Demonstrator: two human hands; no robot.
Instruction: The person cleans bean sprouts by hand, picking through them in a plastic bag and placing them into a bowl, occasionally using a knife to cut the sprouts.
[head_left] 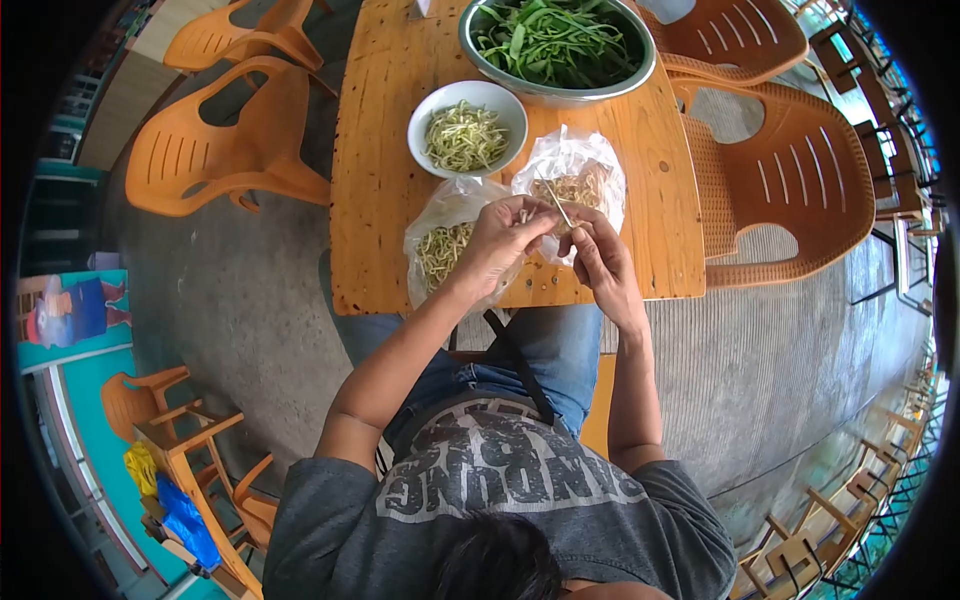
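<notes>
Above the near part of the wooden table, my left hand (510, 238) is closed, with thumb and fingertips pinched at a thin pale bean sprout (554, 202). Close against it, my right hand (606, 265) pinches near the sprout's lower end. Under my left hand lies a clear plastic bag (474, 188) holding bean sprouts (440, 252). Behind my fingers, a second plastic bag (566, 147) contains thin brownish strands (585, 186), partly hidden by my hands. A white bowl (417, 124) with pale sprouts (466, 137) in it stands just beyond the bags.
A metal basin (560, 96) full of cut green vegetables (560, 42) stands at the table's far end. Orange plastic chairs flank the wooden table (375, 215), one (215, 140) on the left and another (790, 190) close against the right edge.
</notes>
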